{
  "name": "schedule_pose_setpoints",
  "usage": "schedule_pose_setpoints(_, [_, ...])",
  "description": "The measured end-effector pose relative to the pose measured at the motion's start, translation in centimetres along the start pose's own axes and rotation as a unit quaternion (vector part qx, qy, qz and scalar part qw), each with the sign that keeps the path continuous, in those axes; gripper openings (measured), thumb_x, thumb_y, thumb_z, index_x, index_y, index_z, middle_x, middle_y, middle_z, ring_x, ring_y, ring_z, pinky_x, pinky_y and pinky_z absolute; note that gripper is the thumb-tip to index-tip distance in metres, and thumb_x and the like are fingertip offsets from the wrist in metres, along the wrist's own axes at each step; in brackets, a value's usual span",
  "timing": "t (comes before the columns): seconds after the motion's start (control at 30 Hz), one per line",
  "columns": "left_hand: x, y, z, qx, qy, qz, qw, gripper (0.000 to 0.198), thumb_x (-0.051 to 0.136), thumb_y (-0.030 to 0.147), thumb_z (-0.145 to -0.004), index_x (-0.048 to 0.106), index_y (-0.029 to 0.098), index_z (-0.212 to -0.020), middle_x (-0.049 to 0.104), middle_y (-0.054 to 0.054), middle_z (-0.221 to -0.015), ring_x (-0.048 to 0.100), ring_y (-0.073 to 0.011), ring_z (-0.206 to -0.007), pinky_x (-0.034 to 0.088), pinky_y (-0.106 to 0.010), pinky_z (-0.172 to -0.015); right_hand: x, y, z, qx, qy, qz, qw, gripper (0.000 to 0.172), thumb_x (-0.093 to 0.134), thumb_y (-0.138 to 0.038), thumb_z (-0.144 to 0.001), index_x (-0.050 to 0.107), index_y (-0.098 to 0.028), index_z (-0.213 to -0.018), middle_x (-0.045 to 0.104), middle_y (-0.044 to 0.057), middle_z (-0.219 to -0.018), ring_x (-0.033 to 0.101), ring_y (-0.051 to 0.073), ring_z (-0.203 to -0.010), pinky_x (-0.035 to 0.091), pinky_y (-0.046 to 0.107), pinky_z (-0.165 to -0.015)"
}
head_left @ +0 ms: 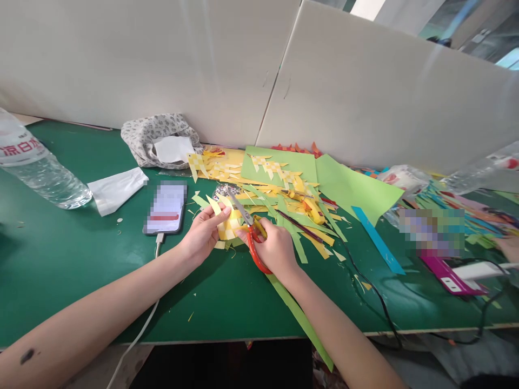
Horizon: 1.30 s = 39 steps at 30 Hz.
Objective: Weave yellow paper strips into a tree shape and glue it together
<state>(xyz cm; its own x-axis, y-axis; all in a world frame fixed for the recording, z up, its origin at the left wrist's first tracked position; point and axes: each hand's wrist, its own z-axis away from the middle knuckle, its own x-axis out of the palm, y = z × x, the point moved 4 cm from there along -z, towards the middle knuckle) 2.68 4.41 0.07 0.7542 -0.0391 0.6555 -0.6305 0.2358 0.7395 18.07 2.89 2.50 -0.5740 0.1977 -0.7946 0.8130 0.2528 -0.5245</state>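
My left hand (206, 229) pinches a small woven piece of yellow and white paper strips (228, 226) just above the green table (73, 270). My right hand (272, 247) grips red-handled scissors (250, 229), its fingers through the loops. The blades point up and left over the woven piece. Behind my hands lies a heap of yellow and green paper strips (284, 205), with more woven pieces (211, 165) and green paper sheets (352, 186).
A phone (166, 208) on a white cable lies left of my hands. A water bottle (36, 170) lies at far left, beside white paper (115, 189). A patterned cloth bag (158, 138) sits by the white partition. A blue strip (377, 240), black cable and magenta device (452, 278) are at right.
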Motion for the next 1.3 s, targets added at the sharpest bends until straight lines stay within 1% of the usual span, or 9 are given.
schedule_pose_setpoints(0.2, [-0.5,0.6,-0.4,0.038,0.041,-0.023,0.998,0.019,0.074,0.025,-0.071,0.062,0.019,-0.084,0.062,0.002,-0.077,0.06,-0.0088,-0.071,0.047,-0.018,-0.064,-0.3,1.3,-0.6,0.146,-0.061,-0.282,0.946,0.048,0.056,-0.062,-0.073,0.036,-0.021,-0.056,0.038,-0.007,-0.047,0.037,0.007,-0.04,0.032,0.022,-0.041])
schedule_pose_setpoints(0.33, [-0.1,1.8,0.5,0.175,0.056,-0.18,0.966,0.011,0.074,0.022,-0.069,0.065,0.019,-0.075,0.062,0.0,-0.078,0.057,-0.0111,-0.071,0.044,-0.02,-0.065,0.1,1.4,-0.9,0.177,-0.108,-0.439,0.874,0.045,0.056,-0.061,-0.074,0.05,-0.018,-0.061,0.056,-0.001,-0.056,0.053,0.01,-0.045,0.048,0.025,-0.051])
schedule_pose_setpoints(0.47, [1.3,2.0,1.8,0.233,-0.072,-0.328,0.913,0.014,0.074,0.012,-0.065,0.072,0.024,-0.07,0.07,-0.004,-0.079,0.062,-0.0202,-0.085,0.043,-0.03,-0.086,0.4,1.4,-0.8,0.196,-0.128,-0.501,0.833,0.038,0.07,-0.051,-0.065,0.052,-0.019,-0.072,0.065,0.001,-0.068,0.065,0.016,-0.063,0.055,0.028,-0.06])
schedule_pose_setpoints(0.63, [1.5,0.7,2.2,0.206,-0.233,-0.442,0.841,0.031,0.067,0.005,-0.068,0.074,0.031,-0.085,0.073,-0.005,-0.092,0.061,-0.0251,-0.104,0.037,-0.035,-0.099,0.4,1.9,-0.9,0.179,-0.108,-0.5,0.841,0.039,0.08,-0.029,-0.055,0.045,-0.021,-0.071,0.065,-0.003,-0.07,0.067,0.016,-0.073,0.054,0.03,-0.07])
schedule_pose_setpoints(0.9, [2.2,0.8,2.3,0.264,-0.264,-0.478,0.795,0.05,0.06,-0.002,-0.059,0.072,0.029,-0.096,0.07,-0.005,-0.107,0.055,-0.028,-0.113,0.028,-0.043,-0.108,0.0,2.5,-1.4,0.155,-0.049,-0.502,0.85,0.041,0.077,-0.028,-0.056,0.04,-0.023,-0.073,0.069,-0.001,-0.075,0.068,0.019,-0.08,0.051,0.037,-0.083])
schedule_pose_setpoints(0.97, [2.4,1.3,2.6,0.296,-0.237,-0.465,0.8,0.05,0.055,-0.002,-0.058,0.072,0.027,-0.095,0.067,-0.005,-0.113,0.053,-0.0287,-0.116,0.028,-0.044,-0.107,-0.1,2.7,-1.4,0.152,-0.044,-0.479,0.864,0.041,0.076,-0.029,-0.057,0.04,-0.023,-0.074,0.069,-0.001,-0.075,0.068,0.019,-0.081,0.051,0.038,-0.083])
schedule_pose_setpoints(1.13, [0.7,3.1,1.7,0.289,-0.016,-0.351,0.89,0.03,0.049,0.009,-0.072,0.067,0.022,-0.092,0.065,-0.006,-0.114,0.054,-0.0251,-0.113,0.039,-0.039,-0.097,-0.3,1.9,-1.1,0.121,-0.123,-0.463,0.869,0.035,0.073,-0.028,-0.06,0.041,-0.023,-0.073,0.068,-0.002,-0.073,0.068,0.019,-0.083,0.05,0.039,-0.084])
schedule_pose_setpoints(1.2, [0.4,2.9,1.0,0.215,0.0,-0.38,0.9,0.023,0.053,0.021,-0.077,0.066,0.021,-0.096,0.066,-0.006,-0.108,0.058,-0.0241,-0.104,0.044,-0.036,-0.088,-0.3,1.3,-0.8,0.108,-0.172,-0.445,0.872,0.034,0.073,-0.029,-0.061,0.042,-0.023,-0.073,0.067,-0.002,-0.074,0.068,0.019,-0.082,0.05,0.039,-0.084])
schedule_pose_setpoints(1.3, [0.5,1.8,0.2,0.095,-0.057,-0.481,0.869,0.02,0.061,0.036,-0.075,0.07,0.02,-0.083,0.07,-0.005,-0.087,0.062,-0.0206,-0.08,0.047,-0.031,-0.071,-0.1,0.6,-0.5,0.103,-0.209,-0.402,0.885,0.032,0.073,-0.031,-0.061,0.044,-0.023,-0.074,0.067,-0.001,-0.076,0.067,0.018,-0.08,0.049,0.039,-0.084])
